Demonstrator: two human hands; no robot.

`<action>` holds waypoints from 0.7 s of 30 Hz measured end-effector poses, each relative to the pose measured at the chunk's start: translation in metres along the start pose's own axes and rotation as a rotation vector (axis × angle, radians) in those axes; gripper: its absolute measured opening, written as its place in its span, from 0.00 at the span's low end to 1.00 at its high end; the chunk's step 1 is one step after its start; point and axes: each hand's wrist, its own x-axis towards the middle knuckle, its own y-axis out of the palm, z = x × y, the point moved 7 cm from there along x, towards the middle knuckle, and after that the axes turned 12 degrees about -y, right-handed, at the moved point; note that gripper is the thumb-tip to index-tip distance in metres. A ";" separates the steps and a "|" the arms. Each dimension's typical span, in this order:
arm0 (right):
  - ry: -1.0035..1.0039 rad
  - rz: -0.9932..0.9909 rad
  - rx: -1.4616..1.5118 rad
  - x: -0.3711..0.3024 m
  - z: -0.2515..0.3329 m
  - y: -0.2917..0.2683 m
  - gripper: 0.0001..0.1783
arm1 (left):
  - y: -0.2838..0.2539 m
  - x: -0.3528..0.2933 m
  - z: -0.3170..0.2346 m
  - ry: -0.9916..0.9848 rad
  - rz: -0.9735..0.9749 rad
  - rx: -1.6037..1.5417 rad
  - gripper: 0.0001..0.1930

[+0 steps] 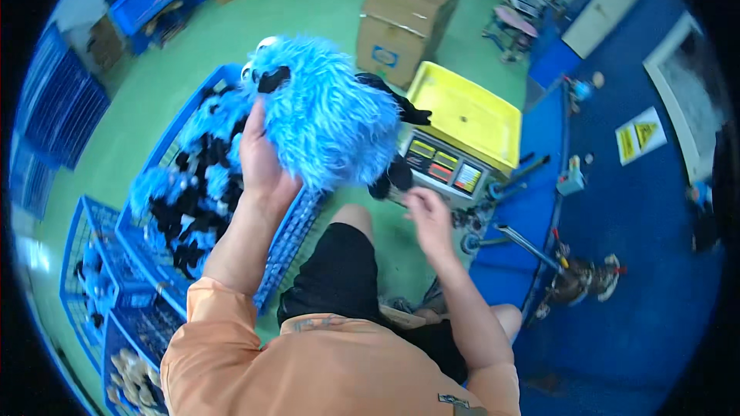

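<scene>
A shaggy bright-blue plush toy with white eyes, a black beak and black limbs is held up before me. My left hand grips it from below, near the beak end. Just under one black foot of the toy is my right hand, its fingers curled together. Whether a small thing is pinched there is too blurred to tell. To the left, a blue plastic crate holds a heap of similar blue and black plush pieces.
A yellow tray sits on a machine with a labelled panel, right of the toy. Beyond stands an open cardboard box. A blue worktable with tools lies right; more blue crates stand lower left.
</scene>
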 end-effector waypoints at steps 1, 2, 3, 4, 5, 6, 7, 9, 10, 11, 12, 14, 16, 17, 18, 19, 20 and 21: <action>-0.013 0.101 -0.003 0.000 0.007 0.009 0.12 | 0.008 0.003 0.015 -0.062 0.025 -0.028 0.18; -0.075 0.081 0.156 -0.002 0.019 0.015 0.12 | 0.015 0.005 0.032 -0.125 0.046 -0.057 0.18; -0.139 0.066 0.315 -0.007 0.040 0.021 0.12 | 0.020 0.004 0.047 -0.183 0.060 -0.087 0.18; -0.146 0.023 0.310 -0.012 0.036 0.005 0.12 | 0.025 0.005 0.064 -0.224 0.075 -0.082 0.18; -0.147 -0.052 0.322 -0.015 0.022 -0.012 0.12 | 0.020 0.006 0.084 -0.248 0.024 -0.048 0.18; -0.148 -0.118 0.338 -0.016 0.003 -0.028 0.13 | 0.009 0.008 0.104 -0.263 -0.028 -0.010 0.18; -0.148 -0.182 0.352 -0.018 -0.008 -0.042 0.13 | -0.004 0.010 0.124 -0.275 -0.082 0.027 0.17; -0.143 -0.266 0.363 -0.031 -0.020 -0.065 0.14 | -0.040 0.012 0.161 -0.350 -0.197 0.158 0.17; -0.143 -0.297 0.227 -0.040 -0.015 -0.075 0.14 | -0.063 0.013 0.179 -0.411 -0.257 0.251 0.18; -0.140 -0.325 0.088 -0.049 -0.009 -0.086 0.14 | -0.077 0.014 0.194 -0.426 -0.254 0.251 0.18; -0.136 -0.349 -0.050 -0.057 -0.003 -0.095 0.14 | -0.089 0.012 0.214 -0.531 -0.227 0.185 0.18; -0.127 -0.380 -0.189 -0.067 0.000 -0.106 0.14 | -0.107 0.008 0.247 -0.617 -0.189 0.148 0.18; -0.283 -0.285 -0.157 -0.069 0.008 -0.102 0.13 | -0.114 0.005 0.268 -0.607 -0.175 0.180 0.18; -0.362 -0.236 -0.140 -0.070 0.012 -0.100 0.12 | -0.111 0.003 0.277 -0.660 -0.136 0.103 0.18; -0.440 -0.185 -0.122 -0.071 0.016 -0.097 0.12 | -0.107 0.002 0.285 -0.711 -0.099 0.026 0.18; -0.437 -0.189 -0.122 -0.072 0.017 -0.098 0.12 | -0.111 0.001 0.290 -0.715 -0.101 0.026 0.18; -0.319 -0.164 -0.214 -0.071 0.011 -0.099 0.12 | -0.115 0.002 0.294 -0.706 -0.079 0.070 0.18; -0.205 -0.139 -0.307 -0.071 0.007 -0.099 0.12 | -0.117 0.003 0.297 -0.696 -0.053 0.111 0.18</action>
